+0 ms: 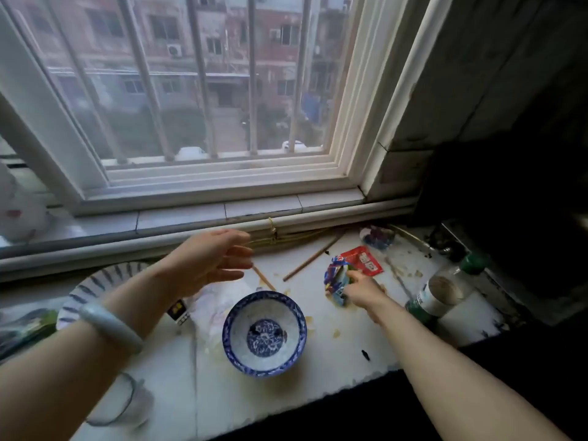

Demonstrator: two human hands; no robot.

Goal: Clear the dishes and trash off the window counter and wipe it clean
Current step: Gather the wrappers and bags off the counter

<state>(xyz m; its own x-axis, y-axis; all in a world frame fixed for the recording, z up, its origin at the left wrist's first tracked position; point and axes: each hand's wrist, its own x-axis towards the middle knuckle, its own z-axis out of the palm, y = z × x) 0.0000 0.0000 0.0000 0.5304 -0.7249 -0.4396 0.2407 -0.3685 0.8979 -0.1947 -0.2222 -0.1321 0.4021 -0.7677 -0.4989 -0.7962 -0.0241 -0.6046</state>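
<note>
- Right of centre, the right hand (362, 292) pinches a crumpled blue wrapper (333, 276) on the window counter (337, 361), beside a red packet (366, 261).
- The left hand (210, 262) hovers at centre, fingers loose, empty.
- A blue-patterned bowl (237, 316) stands lower centre; 2 chopsticks (313, 257) lie above it.

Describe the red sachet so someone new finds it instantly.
Below the barred window, on the white counter, look past the right hand. The red sachet lies flat: plain red with white print, while the crumpled wrapper beside it is mostly blue.
</note>
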